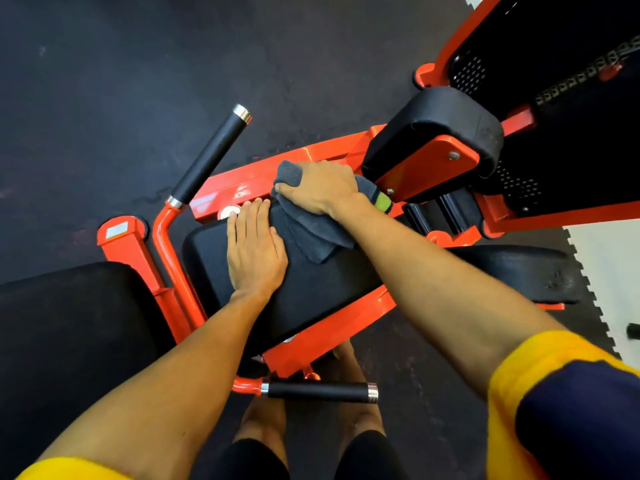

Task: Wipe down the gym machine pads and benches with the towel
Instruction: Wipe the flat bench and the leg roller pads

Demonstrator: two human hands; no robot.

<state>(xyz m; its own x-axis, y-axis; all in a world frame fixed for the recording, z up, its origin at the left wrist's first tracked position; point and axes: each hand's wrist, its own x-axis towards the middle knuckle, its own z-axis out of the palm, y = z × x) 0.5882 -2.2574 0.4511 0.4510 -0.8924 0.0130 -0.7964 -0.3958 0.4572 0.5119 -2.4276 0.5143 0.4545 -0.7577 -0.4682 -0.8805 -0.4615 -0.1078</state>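
A black seat pad [311,289] on an orange machine frame [242,178] fills the middle of the head view. My left hand [254,251] lies flat on the pad's far left part, fingers straight and together. My right hand [322,187] grips a dark grey towel [315,230] at the pad's far edge, fingers curled into the cloth. The towel's loose end drapes over the pad beside my left hand. A green and dark band of the towel shows to the right of my wrist. A second black pad [436,133] stands beyond the towel.
Two black foam handles, one at the upper left [211,155] and one near my knees [318,392], stick out from the frame. Another black pad [69,323] lies at the left. A perforated black weight-stack guard [554,98] rises at the right. Dark rubber flooring [138,64] surrounds the machine.
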